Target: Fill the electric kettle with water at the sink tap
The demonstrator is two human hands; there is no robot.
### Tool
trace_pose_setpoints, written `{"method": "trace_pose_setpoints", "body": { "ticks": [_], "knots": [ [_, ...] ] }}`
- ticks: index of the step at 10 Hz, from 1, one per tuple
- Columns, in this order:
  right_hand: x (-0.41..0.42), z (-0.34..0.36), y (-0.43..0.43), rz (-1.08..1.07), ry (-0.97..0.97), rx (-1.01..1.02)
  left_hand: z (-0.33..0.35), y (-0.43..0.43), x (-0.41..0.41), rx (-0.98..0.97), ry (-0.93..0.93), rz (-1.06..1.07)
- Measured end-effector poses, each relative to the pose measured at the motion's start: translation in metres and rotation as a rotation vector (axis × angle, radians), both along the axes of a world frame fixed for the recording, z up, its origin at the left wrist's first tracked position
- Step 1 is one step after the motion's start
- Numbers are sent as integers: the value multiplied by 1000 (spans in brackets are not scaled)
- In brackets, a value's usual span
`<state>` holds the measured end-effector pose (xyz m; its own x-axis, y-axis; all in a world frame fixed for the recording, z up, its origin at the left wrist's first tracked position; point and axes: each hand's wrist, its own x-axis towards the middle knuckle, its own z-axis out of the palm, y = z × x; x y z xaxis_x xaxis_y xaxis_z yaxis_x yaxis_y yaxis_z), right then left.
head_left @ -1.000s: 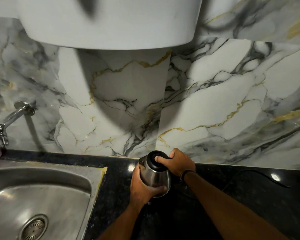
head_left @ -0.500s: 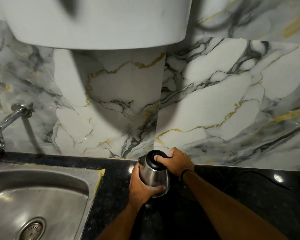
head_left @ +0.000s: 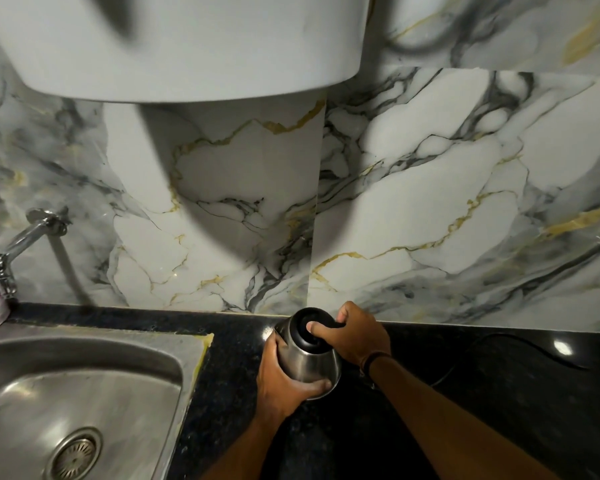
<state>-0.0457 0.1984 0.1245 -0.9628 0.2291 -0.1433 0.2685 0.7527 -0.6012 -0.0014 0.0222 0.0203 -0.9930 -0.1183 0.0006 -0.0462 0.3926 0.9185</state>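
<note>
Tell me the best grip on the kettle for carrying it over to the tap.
Probably the handle, from the right: the right hand is already there, thumb on the black lid. The kettle has a smooth steel body that widens toward the base, so the left hand cupping the lower body from the left only steadies it. The handle itself is hidden by the right hand.

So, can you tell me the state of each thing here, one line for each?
Kettle: lid shut, tilted, held over the counter, not at the sink.
Left hand: grips the kettle's body.
Right hand: at the kettle's top, thumb on the lid.
Tap: no water running.
Sink: no standing water; drain open.
Cord: lies loose on the counter.
</note>
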Motion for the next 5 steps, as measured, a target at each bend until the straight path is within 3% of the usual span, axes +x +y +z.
{"method": "trace_pose_setpoints", "body": {
  "ticks": [5],
  "knots": [
    [4, -1, -10, -6, 48, 61, -6, -3, 0, 104, -21, -59]
  ]
}}
